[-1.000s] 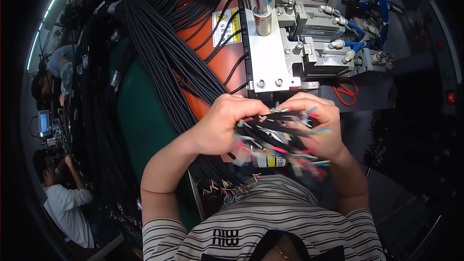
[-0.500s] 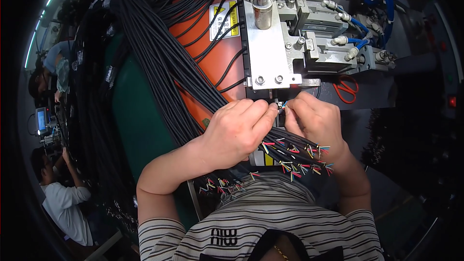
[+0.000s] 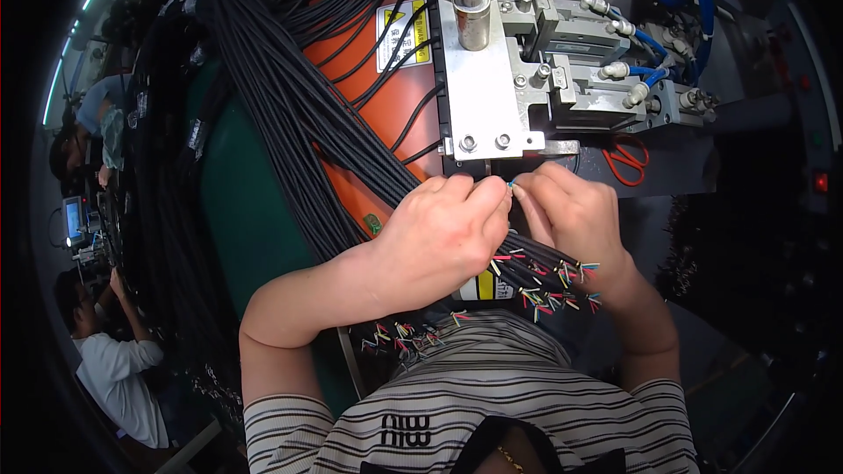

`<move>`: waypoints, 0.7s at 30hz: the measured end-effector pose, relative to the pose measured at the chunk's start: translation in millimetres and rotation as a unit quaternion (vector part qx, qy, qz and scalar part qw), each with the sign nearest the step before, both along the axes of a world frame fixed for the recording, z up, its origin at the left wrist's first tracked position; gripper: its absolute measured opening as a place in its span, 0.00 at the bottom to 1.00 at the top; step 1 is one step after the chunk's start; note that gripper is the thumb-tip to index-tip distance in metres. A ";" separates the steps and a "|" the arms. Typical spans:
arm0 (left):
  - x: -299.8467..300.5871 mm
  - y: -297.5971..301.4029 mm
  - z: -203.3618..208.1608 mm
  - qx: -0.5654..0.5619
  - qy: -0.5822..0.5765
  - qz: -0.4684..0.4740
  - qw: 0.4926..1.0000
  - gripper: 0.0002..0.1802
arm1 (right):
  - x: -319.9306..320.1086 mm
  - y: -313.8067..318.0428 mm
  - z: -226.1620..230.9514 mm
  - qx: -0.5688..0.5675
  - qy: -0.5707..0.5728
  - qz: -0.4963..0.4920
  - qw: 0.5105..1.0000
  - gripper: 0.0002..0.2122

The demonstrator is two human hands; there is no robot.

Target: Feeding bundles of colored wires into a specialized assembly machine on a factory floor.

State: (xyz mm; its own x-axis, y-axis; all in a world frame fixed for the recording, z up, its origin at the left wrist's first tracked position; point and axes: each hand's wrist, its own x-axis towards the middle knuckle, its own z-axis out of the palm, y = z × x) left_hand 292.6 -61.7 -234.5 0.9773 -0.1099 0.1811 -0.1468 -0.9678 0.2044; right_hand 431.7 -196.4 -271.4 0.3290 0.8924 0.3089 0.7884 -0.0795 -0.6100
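My left hand (image 3: 450, 226) is closed in a pinch below the front edge of a metal machine head (image 3: 481, 105). Its thumb and forefinger meet at thin coloured wire ends (image 3: 510, 185), of which only a bluish tip shows. From the other side my right hand (image 3: 569, 209) pinches at the same wire ends; its fingertips nearly touch those of the left. The cable they belong to is hidden by my fingers. Under both hands runs a bundle of black cables (image 3: 378, 167), its stripped ends (image 3: 544, 281) fanning out in red, white, green and blue wires.
Pneumatic cylinders (image 3: 588, 48) with blue hoses (image 3: 702, 17) stand behind the machine head. Red-handled scissors (image 3: 626, 161) lie at the right. An orange machine surface (image 3: 351, 79) bears a warning label (image 3: 404, 35). Two other people (image 3: 118, 377) work at the far left.
Both hands have drawn slightly closer to each other, and the wire ends between them are more covered. My left forearm has shifted a little to the left.
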 end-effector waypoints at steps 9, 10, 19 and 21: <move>-3.8 4.4 0.8 -0.062 -0.006 0.039 0.997 0.17 | 6.5 3.6 -6.1 -0.026 0.248 -0.008 0.968 0.02; -8.8 6.6 -0.5 -0.085 -0.015 0.049 0.995 0.17 | 5.5 3.4 -6.4 -0.024 0.247 -0.007 0.969 0.02; -39.7 21.3 -15.4 -0.079 -0.065 0.109 0.989 0.20 | 4.5 -11.7 -10.1 -0.011 0.309 -0.024 0.951 0.06; -39.9 24.0 -18.1 -0.068 -0.084 0.108 0.988 0.26 | 10.3 -19.1 -2.0 -0.019 0.462 0.044 0.885 0.10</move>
State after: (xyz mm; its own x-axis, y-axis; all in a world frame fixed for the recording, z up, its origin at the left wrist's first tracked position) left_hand 252.7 -37.8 -252.6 0.9299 0.1347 0.3423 0.0175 -0.9457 0.3246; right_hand 442.0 -215.5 -273.4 0.3544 0.9310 -0.0871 -0.0423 -0.0771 -0.9961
